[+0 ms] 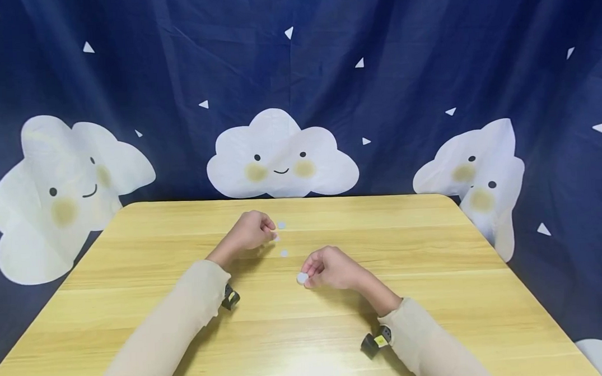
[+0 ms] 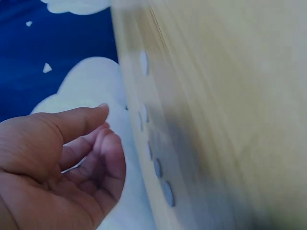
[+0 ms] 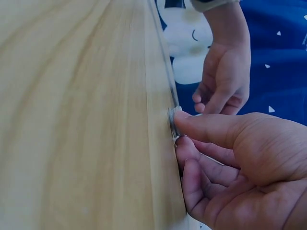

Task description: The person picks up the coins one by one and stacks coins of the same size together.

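Observation:
My right hand (image 1: 335, 269) pinches a short stack of pale, round, coin-like discs (image 1: 302, 278) between thumb and fingers, low over the wooden table. Layered edges of this stack (image 3: 173, 122) show at the thumb tip in the right wrist view. Farther back, my left hand (image 1: 249, 230) has loosely bent fingers, their tips right at one small pale disc (image 1: 276, 237). In the left wrist view nothing shows between the left thumb (image 2: 91, 117) and fingers. Loose discs lie in front of and behind those fingertips, one nearer (image 1: 284, 254) and one farther (image 1: 281, 225).
Several discs (image 2: 158, 167) form a rough line on the wooden table (image 1: 383, 229) in the left wrist view. Behind the table's far edge hangs a dark blue curtain (image 1: 174, 64) with white clouds and triangles. Small black cameras (image 1: 370, 345) sit at both wrists.

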`<action>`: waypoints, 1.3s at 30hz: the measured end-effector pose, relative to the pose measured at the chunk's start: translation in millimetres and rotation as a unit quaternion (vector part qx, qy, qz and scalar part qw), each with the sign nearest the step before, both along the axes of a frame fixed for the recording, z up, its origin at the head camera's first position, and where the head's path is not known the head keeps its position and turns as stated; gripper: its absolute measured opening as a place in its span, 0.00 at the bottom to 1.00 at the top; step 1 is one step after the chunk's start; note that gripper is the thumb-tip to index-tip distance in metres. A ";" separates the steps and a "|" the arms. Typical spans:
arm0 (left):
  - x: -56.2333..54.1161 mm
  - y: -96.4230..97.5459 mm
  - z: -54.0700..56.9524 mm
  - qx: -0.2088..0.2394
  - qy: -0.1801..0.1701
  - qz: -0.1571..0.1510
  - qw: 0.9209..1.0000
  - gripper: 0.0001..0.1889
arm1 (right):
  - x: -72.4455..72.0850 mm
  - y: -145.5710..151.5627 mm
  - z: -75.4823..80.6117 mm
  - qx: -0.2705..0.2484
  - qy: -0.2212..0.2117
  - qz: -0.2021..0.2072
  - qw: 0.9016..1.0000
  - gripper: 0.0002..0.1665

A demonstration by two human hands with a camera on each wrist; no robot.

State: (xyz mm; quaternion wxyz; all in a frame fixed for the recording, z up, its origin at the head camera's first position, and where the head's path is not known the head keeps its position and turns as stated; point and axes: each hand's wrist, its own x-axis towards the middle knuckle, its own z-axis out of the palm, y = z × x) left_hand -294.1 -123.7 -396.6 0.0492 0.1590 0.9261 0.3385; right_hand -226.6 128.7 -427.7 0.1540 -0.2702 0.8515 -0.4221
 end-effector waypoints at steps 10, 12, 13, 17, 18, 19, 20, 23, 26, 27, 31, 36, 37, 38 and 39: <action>-30.9 4.1 -6.0 -0.001 -0.019 0.001 1.000 0.07 | -0.3 1.1 -0.8 -0.003 0.006 0.003 1.000 0.10; -34.4 4.6 -7.7 0.001 -0.031 0.001 1.000 0.08 | -0.2 1.1 -1.0 -0.001 0.006 0.004 1.000 0.09; -36.3 4.8 -8.5 0.000 -0.032 0.000 0.999 0.08 | -0.1 1.1 -1.3 -0.001 0.005 0.004 1.000 0.09; -44.4 5.8 -12.5 -0.015 -0.030 -0.004 0.999 0.11 | -0.7 1.0 -2.7 0.001 0.007 0.004 1.000 0.09; -46.4 5.9 -13.5 -0.019 -0.029 -0.005 0.999 0.11 | -0.7 0.9 -2.6 0.001 0.007 0.004 1.000 0.09; -48.4 5.9 -14.4 -0.020 -0.030 -0.006 0.999 0.12 | -0.8 0.7 -2.6 0.001 0.007 0.004 1.000 0.09; -50.1 6.0 -15.4 -0.021 -0.032 -0.006 0.999 0.12 | -0.7 0.6 -2.4 0.001 0.008 0.005 1.000 0.09; -54.2 5.5 -18.4 -0.020 -0.042 -0.004 0.999 0.13 | -0.1 0.2 -1.4 0.002 0.009 0.007 1.000 0.09; -56.5 5.0 -21.7 -0.014 -0.061 0.007 0.998 0.15 | 0.6 -0.2 -0.2 0.006 0.009 0.007 1.000 0.09; -56.9 4.7 -22.5 -0.013 -0.068 0.011 0.998 0.15 | 0.7 -0.2 -0.1 0.006 0.009 0.007 1.000 0.09; -58.9 4.0 -24.7 -0.012 -0.071 0.012 0.997 0.15 | 1.4 -0.2 0.9 0.010 0.006 0.005 1.000 0.09; -62.3 5.3 -24.8 -0.012 -0.071 0.002 0.997 0.14 | 0.9 0.5 1.0 0.012 0.009 0.003 1.000 0.09; -62.8 5.5 -25.0 -0.011 -0.074 0.003 0.997 0.14 | 0.9 0.5 1.0 0.012 0.009 0.003 1.000 0.09; -63.0 5.5 -25.0 -0.012 -0.075 0.002 0.997 0.14 | 0.7 0.4 0.8 0.012 0.009 0.003 1.000 0.09; -63.3 5.5 -25.0 -0.015 -0.073 0.000 0.997 0.14 | 0.8 0.2 0.8 0.012 0.009 0.003 1.000 0.09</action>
